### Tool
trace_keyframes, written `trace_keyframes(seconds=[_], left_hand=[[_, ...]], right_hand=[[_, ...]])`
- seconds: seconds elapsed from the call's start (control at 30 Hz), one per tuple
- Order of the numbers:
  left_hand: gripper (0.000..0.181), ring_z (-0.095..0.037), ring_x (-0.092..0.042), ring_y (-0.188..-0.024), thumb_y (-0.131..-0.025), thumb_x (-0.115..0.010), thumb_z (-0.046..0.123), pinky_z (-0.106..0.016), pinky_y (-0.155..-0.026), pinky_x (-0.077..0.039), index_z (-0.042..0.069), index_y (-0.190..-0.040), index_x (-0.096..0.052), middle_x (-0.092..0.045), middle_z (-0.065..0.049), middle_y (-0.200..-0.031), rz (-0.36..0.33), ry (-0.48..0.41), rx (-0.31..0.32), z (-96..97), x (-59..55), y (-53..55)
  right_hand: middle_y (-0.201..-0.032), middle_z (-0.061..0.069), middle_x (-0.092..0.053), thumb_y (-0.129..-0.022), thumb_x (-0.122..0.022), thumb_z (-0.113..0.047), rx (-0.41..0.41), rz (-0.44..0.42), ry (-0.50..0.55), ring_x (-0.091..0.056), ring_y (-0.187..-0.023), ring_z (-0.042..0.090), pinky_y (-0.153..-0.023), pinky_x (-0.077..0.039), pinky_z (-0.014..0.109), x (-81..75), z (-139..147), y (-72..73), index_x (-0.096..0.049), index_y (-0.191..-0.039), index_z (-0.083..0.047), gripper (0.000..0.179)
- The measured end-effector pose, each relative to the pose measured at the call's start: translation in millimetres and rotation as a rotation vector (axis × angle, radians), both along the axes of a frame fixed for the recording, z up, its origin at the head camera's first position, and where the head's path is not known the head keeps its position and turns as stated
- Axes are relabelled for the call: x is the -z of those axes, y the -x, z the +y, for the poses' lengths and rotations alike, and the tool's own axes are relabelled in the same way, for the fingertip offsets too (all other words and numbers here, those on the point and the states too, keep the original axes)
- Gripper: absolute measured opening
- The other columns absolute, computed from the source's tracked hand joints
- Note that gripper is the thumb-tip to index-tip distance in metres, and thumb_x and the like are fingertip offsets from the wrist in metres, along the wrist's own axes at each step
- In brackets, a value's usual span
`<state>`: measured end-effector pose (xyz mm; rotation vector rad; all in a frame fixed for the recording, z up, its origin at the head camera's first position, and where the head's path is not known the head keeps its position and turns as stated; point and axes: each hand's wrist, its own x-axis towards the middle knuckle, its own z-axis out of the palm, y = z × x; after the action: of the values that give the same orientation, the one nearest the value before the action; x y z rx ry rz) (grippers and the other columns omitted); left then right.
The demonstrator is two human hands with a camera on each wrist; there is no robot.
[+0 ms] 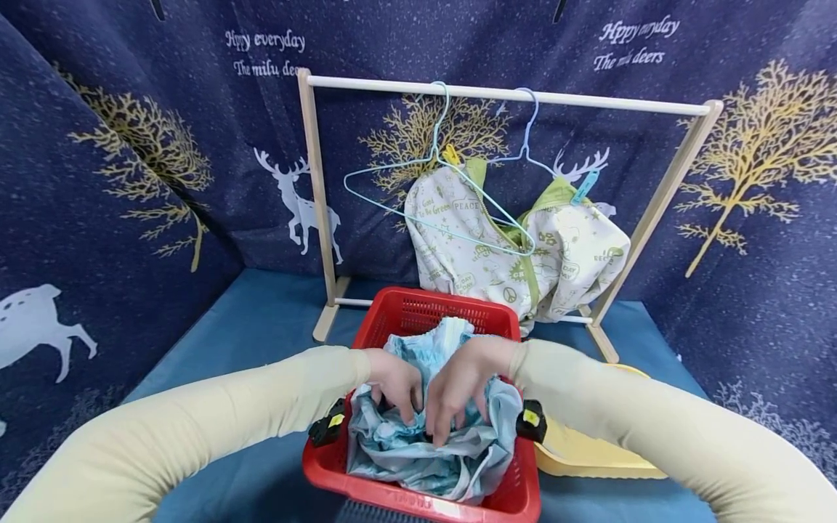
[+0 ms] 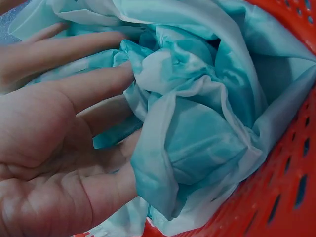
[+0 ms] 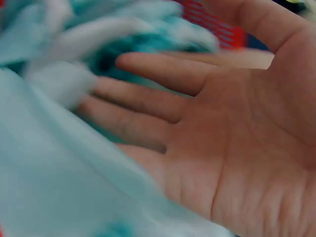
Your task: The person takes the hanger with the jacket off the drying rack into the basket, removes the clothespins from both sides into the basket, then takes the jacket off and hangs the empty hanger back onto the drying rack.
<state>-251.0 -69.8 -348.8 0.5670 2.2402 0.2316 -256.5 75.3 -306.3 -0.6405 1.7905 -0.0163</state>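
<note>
"PEACE" jacket [image 1: 487, 272] behind blue cloth [image 1: 425, 465]

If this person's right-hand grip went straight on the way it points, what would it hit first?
Most likely the light-blue cloth bunched in the red basket, towards which the right-hand grip points. Depth is hard to judge here, so it may be touching that cloth now.

White words on the backdrop [image 1: 405, 43] read "Hppy everyday" and "The milu deers" at the upper left of the frame, the end hidden by the stand [image 1: 315, 160], and again at upper right, warped by folds. Right of centre, the jacket [image 1: 458, 247] bears "PEACE", "Green", "DAY" and a round peace sign.
</note>
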Motion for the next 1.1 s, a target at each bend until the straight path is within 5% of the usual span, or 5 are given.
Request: trace_keyframes(seconds=[0.3, 0.57, 0.73, 0.83, 1.1], left_hand=[[0.042, -0.008, -0.057, -0.116, -0.092, -0.069, 0.026, -0.039, -0.084, -0.058, 0.020, -0.133, -0.064, -0.062, 0.005, -0.135, 0.041, 0.027, 0.029, 2.4, 4.4, -1.4], [0.042, -0.008, -0.058, -0.109, -0.094, -0.065, 0.027, -0.031, -0.070, -0.056, 0.017, -0.135, -0.062, -0.061, 0.005, -0.136, 0.074, 0.036, 0.025, 5.8, 8.4, -2.8], [0.014, -0.008, -0.043, -0.065, -0.096, -0.064, 0.025, -0.026, -0.053, -0.038, 0.013, -0.091, -0.067, -0.053, 0.008, -0.080, 0.077, 0.000, 0.008, 8.6, 8.6, -6.0], [0.034, -0.009, -0.028, -0.054, -0.097, -0.062, 0.022, -0.025, -0.051, -0.033, 0.017, -0.067, -0.046, -0.029, 0.007, -0.065, 0.082, -0.025, 0.002, 9.9, 9.8, -6.7], [0.050, -0.008, -0.026, -0.048, -0.095, -0.063, 0.019, -0.025, -0.049, -0.034, 0.020, -0.057, -0.030, -0.020, 0.008, -0.054, 0.123, -0.061, -0.019, 13.1, 12.5, -6.0]], right_hand=[[-0.130, 0.005, -0.065, -0.102, -0.051, -0.026, 0.100, 0.134, 0.258, -0.065, -0.117, 0.021, -0.089, -0.057, 0.046, -51.8, 31.5, 35.1, -0.059, -0.133, -0.018, 0.033], [-0.151, 0.005, -0.047, -0.101, -0.054, -0.034, 0.234, 0.191, 0.211, -0.049, -0.135, 0.035, -0.096, -0.052, 0.054, -17.4, 39.2, 46.8, -0.043, -0.148, -0.035, 0.048], [-0.156, 0.006, -0.041, -0.100, -0.055, -0.035, 0.302, 0.186, 0.222, -0.037, -0.144, 0.039, -0.089, -0.056, 0.049, 1.5, 38.3, 53.5, -0.039, -0.150, -0.036, 0.052], [-0.158, 0.007, -0.037, -0.100, -0.056, -0.035, 0.332, 0.177, 0.225, -0.030, -0.148, 0.035, -0.088, -0.057, 0.047, 10.7, 37.3, 56.2, -0.034, -0.152, -0.037, 0.057], [-0.164, 0.004, -0.025, -0.100, -0.055, -0.038, 0.385, 0.156, 0.215, -0.025, -0.151, 0.025, -0.057, -0.052, 0.029, 26.3, 35.7, 61.4, -0.028, -0.154, -0.042, 0.060]])
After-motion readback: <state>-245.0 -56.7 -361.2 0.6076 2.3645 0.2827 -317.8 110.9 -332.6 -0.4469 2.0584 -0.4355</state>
